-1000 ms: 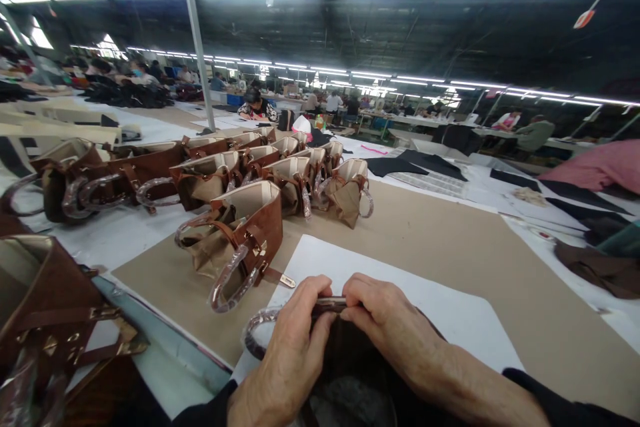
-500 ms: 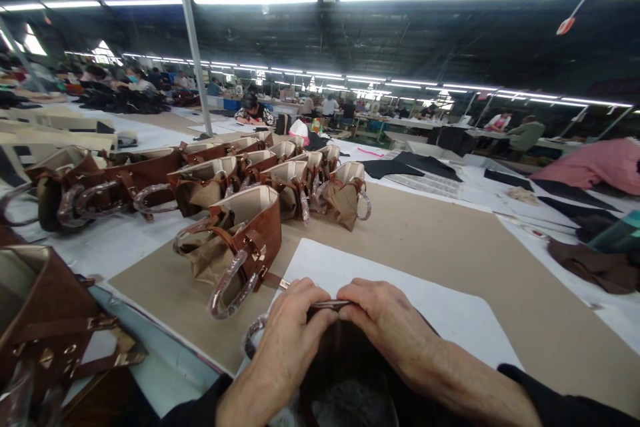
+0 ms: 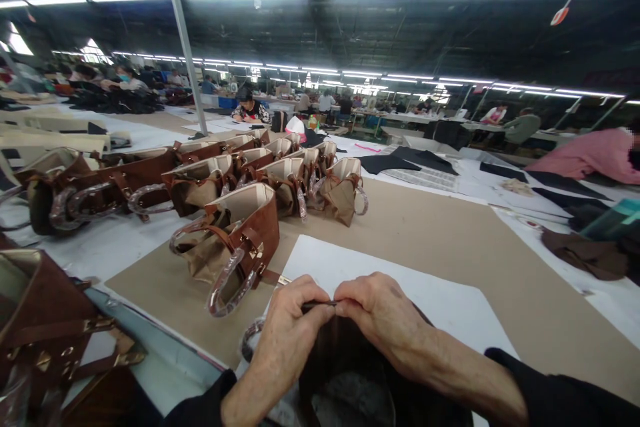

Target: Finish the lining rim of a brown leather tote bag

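A dark brown handbag stands open right in front of me at the bottom of the view, on a white sheet. My left hand and my right hand both pinch the far rim of the bag, fingertips almost touching over a thin metal strip. A plastic-wrapped handle of the bag curves out just left of my left hand. Both hands are closed on the rim.
A brown handbag lies just beyond my left hand, with rows of several more behind it and another at the left edge. Tan board covers the table. Dark fabric pieces lie at right. Other workers sit at distant tables.
My hands have drawn slightly closer together on the bag's rim. The view has shifted a little to the right.
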`<state>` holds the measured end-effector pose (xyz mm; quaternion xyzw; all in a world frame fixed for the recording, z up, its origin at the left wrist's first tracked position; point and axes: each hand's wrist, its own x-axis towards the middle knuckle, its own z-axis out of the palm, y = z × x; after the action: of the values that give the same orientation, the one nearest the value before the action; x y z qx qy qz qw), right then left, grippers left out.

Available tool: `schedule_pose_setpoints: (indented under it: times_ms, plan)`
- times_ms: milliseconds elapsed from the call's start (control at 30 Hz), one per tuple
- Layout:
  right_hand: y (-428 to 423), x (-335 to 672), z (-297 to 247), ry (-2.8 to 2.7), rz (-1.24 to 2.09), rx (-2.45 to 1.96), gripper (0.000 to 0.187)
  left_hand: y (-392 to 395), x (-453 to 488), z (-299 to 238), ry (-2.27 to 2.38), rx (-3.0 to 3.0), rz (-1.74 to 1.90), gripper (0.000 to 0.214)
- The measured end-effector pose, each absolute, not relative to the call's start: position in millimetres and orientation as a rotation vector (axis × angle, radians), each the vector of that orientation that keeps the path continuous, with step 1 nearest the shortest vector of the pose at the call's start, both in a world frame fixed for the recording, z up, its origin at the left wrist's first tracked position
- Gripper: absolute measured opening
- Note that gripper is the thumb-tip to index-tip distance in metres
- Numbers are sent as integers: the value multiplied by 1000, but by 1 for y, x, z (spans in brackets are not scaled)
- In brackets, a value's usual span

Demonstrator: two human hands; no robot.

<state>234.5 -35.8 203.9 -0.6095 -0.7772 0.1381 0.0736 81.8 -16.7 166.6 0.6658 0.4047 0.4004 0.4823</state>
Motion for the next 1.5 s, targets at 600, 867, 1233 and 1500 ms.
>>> schedule_pose_setpoints:
  times_ms: [600,867,1233,1500]
  plan:
    - [-32,220,228,-2242,782,-1768,18,-14,58,172,1067,1515,704,17]
    - [-27,218,220,-2131,885,-1770,11,-8,58,179,972,1221,580,29]
    - [-23,213,212,-2062,931,-1732,10,-13,63,169,1029,1301,662,23]
    - [-31,214,210,-2086,897,-1625,14,-12,54,176,955,1264,598,19]
